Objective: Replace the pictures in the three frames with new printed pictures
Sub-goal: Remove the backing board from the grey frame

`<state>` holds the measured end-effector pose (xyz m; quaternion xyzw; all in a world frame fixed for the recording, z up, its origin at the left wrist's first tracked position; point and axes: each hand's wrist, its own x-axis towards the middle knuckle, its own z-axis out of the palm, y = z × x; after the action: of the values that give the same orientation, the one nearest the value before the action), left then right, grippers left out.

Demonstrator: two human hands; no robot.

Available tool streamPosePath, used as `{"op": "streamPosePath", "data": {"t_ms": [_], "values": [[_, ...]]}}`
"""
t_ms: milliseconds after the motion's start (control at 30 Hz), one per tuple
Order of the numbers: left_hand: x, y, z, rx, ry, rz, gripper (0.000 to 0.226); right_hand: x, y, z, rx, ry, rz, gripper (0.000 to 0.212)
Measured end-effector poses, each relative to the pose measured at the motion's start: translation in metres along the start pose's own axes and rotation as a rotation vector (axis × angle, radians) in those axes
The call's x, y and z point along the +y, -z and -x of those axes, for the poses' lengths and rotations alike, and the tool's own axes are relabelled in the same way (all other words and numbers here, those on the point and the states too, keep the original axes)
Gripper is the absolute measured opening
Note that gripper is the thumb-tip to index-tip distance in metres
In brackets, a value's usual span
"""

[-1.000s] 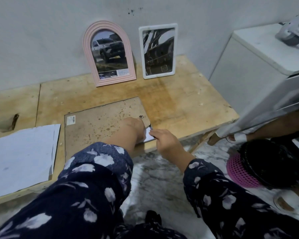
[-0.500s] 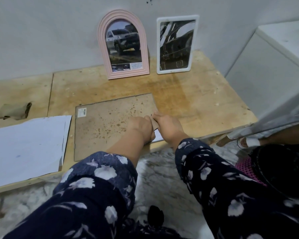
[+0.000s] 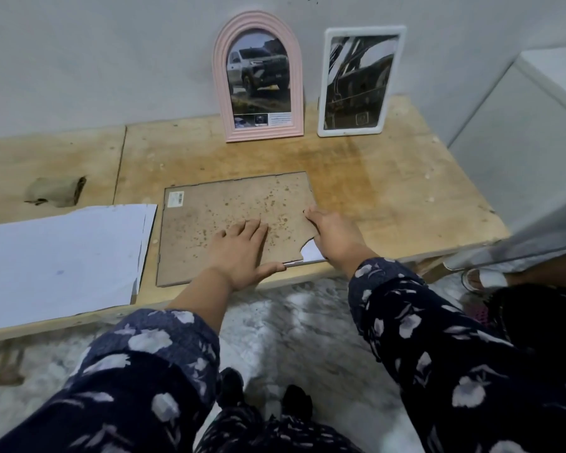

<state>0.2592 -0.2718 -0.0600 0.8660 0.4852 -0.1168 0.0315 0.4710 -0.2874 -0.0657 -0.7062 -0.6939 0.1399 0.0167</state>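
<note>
1. Using the face-down frame point(image 3: 229, 223) as my landmark, it's lying flat near the front edge of the wooden tabletop point(image 3: 389, 197). Only its speckled brown backing board shows, so I'd guess it's flipped over to get at the back and swap the print.

2. Far left of the frame, a stack of white sheets point(image 3: 62, 259) lies flat, just beside it. Probably the new prints kept within reach, though the printed side isn't visible, so can't confirm.

3. On the frame itself, the left hand point(image 3: 239, 253) lies palm down on the backing with fingers straight and spread, thumb along the near edge. It's gripping nothing, just pressing. Looks like it's pinning the board so it doesn't shift.

4. At the frame's right edge, the right hand point(image 3: 334, 233) rests with its fingertips at the board's edge. I can't tell if they're hooked under it or only touching. A white paper corner point(image 3: 311, 251) peeks out where the backing is chipped.

5. Behind the frame, leaning upright on the wall: a pink arched frame point(image 3: 258, 80) and, to its right, a white rectangular frame point(image 3: 360, 80), both showing car pictures. Seems they're parked there out of the way, likely already done.
</note>
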Motion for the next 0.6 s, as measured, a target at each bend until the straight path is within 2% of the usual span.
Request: {"op": "streamPosePath", "data": {"t_ms": [100, 233, 333, 600], "values": [[0.000, 0.000, -0.001, 0.015, -0.015, -0.015, 0.096, -0.003, 0.004, 0.006, -0.029, 0.026, 0.215, 0.060], [0.002, -0.002, -0.002, 0.003, -0.018, -0.032, 0.095, -0.018, 0.000, 0.015, -0.006, 0.218, 0.400, 0.075], [0.003, -0.002, -0.001, 0.008, -0.015, -0.015, 0.095, -0.029, -0.004, 0.020, -0.054, 0.298, 0.324, 0.070], [-0.013, -0.010, 0.009, -0.014, -0.010, 0.039, 0.099, -0.041, -0.003, 0.025, -0.068, 0.266, 0.131, 0.059]]}}
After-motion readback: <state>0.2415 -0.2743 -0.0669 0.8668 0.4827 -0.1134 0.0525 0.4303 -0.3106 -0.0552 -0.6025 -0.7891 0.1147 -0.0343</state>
